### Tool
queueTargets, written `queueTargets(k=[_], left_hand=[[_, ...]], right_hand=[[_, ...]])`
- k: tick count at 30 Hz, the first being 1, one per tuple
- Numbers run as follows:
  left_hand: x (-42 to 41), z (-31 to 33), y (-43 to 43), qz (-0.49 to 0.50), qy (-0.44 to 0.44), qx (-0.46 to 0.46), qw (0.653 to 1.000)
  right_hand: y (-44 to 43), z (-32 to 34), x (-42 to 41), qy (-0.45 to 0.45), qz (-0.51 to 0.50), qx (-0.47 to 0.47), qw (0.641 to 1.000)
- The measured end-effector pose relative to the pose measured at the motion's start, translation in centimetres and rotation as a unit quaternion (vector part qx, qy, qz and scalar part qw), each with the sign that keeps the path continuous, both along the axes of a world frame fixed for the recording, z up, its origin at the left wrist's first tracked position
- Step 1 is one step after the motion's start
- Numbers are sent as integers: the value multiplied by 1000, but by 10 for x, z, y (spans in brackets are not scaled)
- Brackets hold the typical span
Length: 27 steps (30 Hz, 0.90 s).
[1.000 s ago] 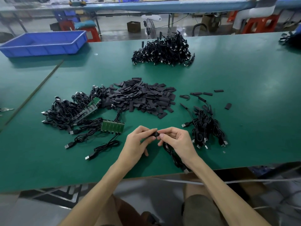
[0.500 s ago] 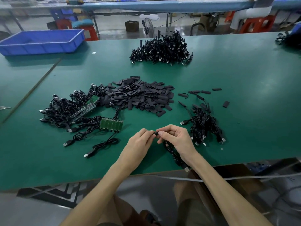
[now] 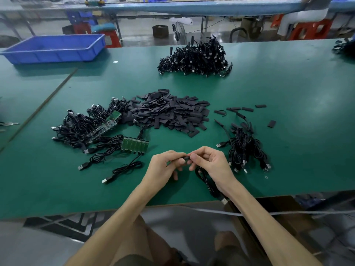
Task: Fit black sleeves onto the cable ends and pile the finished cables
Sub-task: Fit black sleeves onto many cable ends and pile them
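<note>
Green table point(image 3: 288, 104): left hand point(image 3: 165, 167) and right hand point(image 3: 210, 164) meet fingertip to fingertip, pinching one black sleeve point(image 3: 186, 158) on a cable point(image 3: 206, 180) end, between sleeve pile point(image 3: 169, 112) and sleeved cables point(image 3: 244, 148).

head view | looks forward-down, close over green table point(image 3: 288, 112) (wide-angle)

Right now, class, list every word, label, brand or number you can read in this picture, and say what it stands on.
No text can be read anywhere.
green circuit boards: any print is too small to read.
blue tray: no label shows.
cardboard box: blurred, nothing legible.
</note>
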<state>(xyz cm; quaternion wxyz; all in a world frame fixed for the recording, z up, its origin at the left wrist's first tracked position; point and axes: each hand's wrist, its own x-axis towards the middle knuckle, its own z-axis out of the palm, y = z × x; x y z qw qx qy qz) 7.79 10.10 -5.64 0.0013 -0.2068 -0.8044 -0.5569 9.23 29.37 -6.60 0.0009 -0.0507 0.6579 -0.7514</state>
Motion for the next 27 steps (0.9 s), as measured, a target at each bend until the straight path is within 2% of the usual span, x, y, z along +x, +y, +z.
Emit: queueTargets(k=[4, 11, 16, 18, 27], left_hand=[[1, -2, -1, -19, -31, 48, 998], [0, -1, 1, -35, -75, 76, 994], [-4, 3, -10, -103, -177, 188, 961], [-7, 4, -16, -125, -201, 205, 950], [-7, 2, -16, -113, -221, 231, 941]], right_hand=[[1, -2, -2, -10, 10, -13, 1000], [1, -3, -3, -11, 5, -22, 1000], [3, -2, -2, -5, -9, -46, 999], [3, -2, -2, -2, -8, -47, 999], [2, -2, -1, -2, 4, -22, 1000]])
